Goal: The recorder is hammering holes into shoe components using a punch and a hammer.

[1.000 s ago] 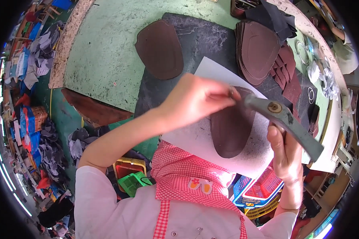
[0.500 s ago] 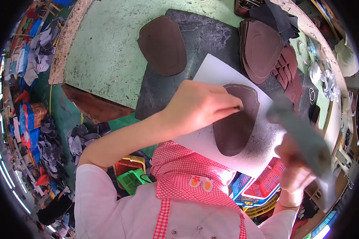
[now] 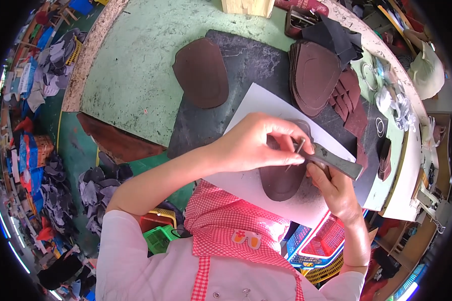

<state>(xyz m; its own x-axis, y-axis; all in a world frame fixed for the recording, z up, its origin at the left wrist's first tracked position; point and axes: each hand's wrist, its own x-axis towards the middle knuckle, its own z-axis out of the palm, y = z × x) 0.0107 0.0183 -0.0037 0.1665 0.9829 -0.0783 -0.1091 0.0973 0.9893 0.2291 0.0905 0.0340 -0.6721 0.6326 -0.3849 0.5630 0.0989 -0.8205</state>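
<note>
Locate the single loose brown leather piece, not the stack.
In the head view the loose brown leather piece lies upper centre, at the dark mat's left edge, left of the stacked leather pieces.

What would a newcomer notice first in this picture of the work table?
First, the two hands meeting at the centre: the left hand pinches a thin metal pin over a dark brown leather piece on a white sheet, while the right hand grips a grey metal tool. Next, a stack of brown leather pieces at upper right and a single brown piece on the dark mat.
</note>
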